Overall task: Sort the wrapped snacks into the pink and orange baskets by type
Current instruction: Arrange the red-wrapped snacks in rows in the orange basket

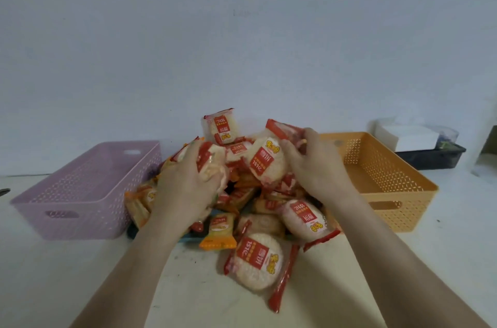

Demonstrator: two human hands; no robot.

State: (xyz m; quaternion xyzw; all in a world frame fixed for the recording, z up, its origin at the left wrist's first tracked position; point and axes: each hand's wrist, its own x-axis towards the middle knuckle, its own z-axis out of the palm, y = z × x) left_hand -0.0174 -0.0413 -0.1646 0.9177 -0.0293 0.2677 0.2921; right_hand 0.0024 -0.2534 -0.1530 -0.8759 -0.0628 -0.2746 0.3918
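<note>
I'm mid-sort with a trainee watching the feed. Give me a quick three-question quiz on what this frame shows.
1. True or false: the pink basket already holds several snacks.
2. Which basket sits on the person's right side? A) pink B) orange C) blue
3. Fill in: the red-edged round rice cracker pack nearest the camera lies on the ____, in front of the pile.

Key
1. False: no snacks show inside it, nor in the orange basket.
2. B.
3. Table. Meanwhile the left hand grips a red-edged pack at the pile, and the right hand closes on another.
</note>
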